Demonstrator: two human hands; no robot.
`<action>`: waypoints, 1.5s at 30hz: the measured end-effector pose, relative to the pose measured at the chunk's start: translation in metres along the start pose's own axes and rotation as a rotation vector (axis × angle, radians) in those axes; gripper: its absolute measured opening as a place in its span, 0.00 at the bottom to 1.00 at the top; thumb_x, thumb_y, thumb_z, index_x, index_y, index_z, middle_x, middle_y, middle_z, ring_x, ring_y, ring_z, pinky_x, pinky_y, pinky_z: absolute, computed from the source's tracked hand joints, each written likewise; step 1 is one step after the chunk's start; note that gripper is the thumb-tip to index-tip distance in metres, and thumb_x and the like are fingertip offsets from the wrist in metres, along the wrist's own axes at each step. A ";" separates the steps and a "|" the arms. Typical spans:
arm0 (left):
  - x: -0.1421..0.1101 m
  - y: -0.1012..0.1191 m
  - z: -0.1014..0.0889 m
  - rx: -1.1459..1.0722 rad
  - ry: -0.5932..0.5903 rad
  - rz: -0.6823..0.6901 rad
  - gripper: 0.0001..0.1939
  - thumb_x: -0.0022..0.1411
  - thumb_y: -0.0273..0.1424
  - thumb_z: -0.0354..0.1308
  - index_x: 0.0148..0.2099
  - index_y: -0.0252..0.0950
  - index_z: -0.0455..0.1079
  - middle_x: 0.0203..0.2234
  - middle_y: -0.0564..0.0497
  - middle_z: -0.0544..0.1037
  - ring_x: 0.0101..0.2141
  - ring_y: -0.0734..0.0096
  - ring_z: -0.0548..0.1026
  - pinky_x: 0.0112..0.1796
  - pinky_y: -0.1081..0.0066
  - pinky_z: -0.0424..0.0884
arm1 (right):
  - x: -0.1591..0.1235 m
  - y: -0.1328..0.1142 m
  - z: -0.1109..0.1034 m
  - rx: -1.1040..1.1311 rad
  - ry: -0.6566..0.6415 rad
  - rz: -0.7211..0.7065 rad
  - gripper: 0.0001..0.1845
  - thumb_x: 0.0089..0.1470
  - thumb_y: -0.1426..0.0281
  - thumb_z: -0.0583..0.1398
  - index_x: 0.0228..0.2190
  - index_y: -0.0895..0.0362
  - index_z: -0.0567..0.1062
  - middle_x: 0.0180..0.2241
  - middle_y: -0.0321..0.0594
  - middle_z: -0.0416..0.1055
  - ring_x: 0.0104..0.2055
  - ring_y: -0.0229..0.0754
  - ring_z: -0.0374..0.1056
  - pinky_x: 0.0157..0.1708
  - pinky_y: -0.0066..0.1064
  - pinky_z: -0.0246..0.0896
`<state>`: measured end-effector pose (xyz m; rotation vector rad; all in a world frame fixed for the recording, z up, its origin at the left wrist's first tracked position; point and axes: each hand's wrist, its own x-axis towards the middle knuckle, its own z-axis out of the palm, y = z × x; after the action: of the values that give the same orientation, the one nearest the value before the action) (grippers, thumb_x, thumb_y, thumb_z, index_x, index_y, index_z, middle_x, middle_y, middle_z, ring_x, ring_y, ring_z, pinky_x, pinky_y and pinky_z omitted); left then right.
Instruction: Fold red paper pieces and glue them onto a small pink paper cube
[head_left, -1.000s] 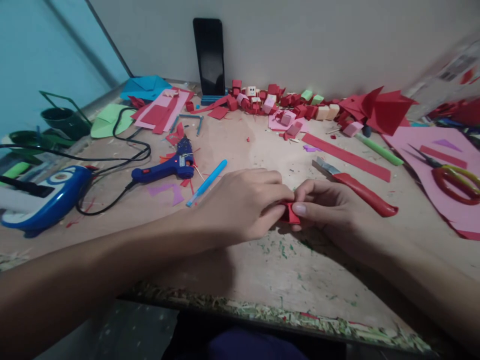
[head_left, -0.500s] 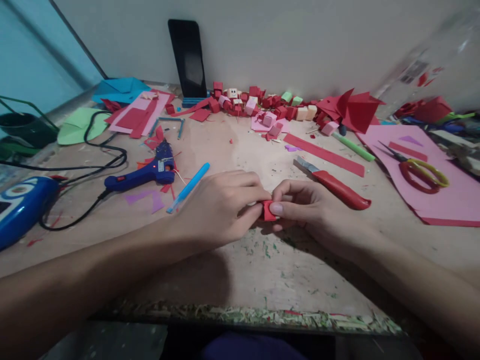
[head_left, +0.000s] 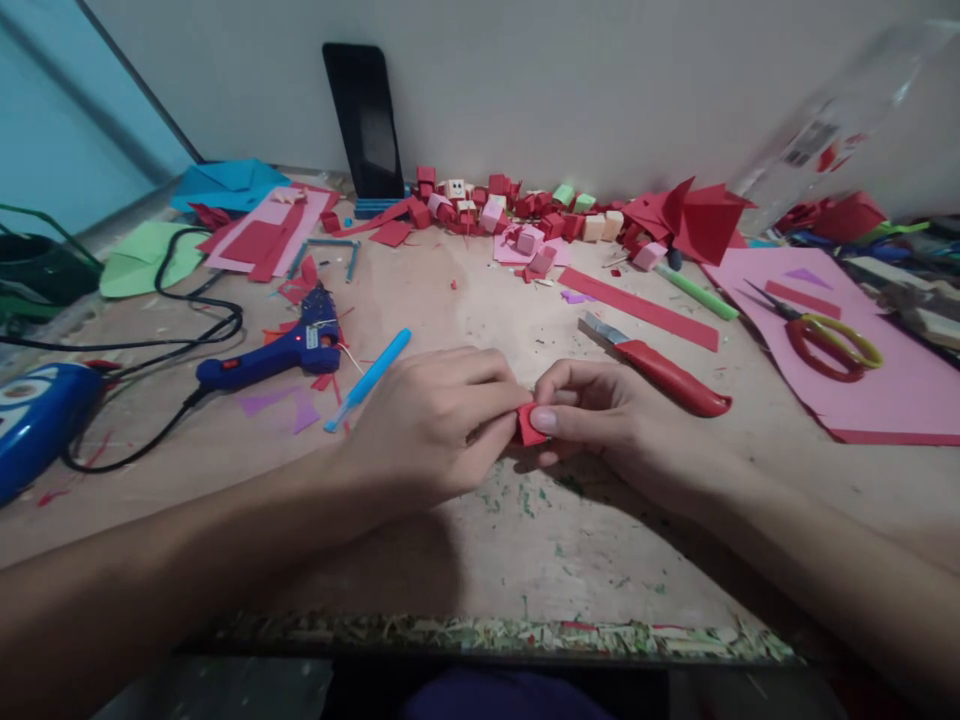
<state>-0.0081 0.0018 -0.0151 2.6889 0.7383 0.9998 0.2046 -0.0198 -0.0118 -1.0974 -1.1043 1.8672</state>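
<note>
Both hands are together above the wooden tabletop (head_left: 487, 570), their fingertips closed on a small red folded piece (head_left: 529, 428). The left hand (head_left: 442, 410) pinches its left edge, while the right hand (head_left: 600, 405) presses a thumb over its near face. This looks like shaping or pressing a fold, though the fingers hide too much to tell how its sides meet. Such a small piece calls for a light, steady pinch and aligned edges.

The utility knife (head_left: 671, 378) lies just beyond the right hand, its blade pointing away to the left; the blue pen-like tool (head_left: 370, 380) is beside the left, with the glue gun (head_left: 277, 352) farther out. These crowd sideways movement. Small cubes (head_left: 529, 240) line the back, and scissors (head_left: 832, 348) rest on pink sheets (head_left: 892, 385) at right
</note>
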 end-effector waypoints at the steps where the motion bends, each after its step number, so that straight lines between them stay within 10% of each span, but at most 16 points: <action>1: 0.000 0.000 0.000 -0.008 -0.009 -0.001 0.12 0.71 0.24 0.55 0.39 0.32 0.80 0.33 0.47 0.82 0.33 0.68 0.78 0.35 0.70 0.73 | 0.000 0.000 0.000 0.007 0.007 -0.002 0.17 0.46 0.64 0.78 0.28 0.56 0.77 0.25 0.34 0.79 0.26 0.36 0.76 0.29 0.26 0.73; 45: 0.004 0.005 -0.003 -0.145 0.130 -0.199 0.06 0.66 0.22 0.60 0.42 0.34 0.78 0.34 0.50 0.83 0.33 0.71 0.77 0.34 0.71 0.72 | 0.001 0.005 -0.003 0.023 0.086 -0.119 0.12 0.49 0.68 0.77 0.33 0.53 0.81 0.31 0.35 0.82 0.32 0.39 0.79 0.35 0.31 0.78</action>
<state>-0.0057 -0.0001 -0.0089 2.3916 0.8999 1.1375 0.2065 -0.0200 -0.0178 -1.0658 -1.0726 1.7207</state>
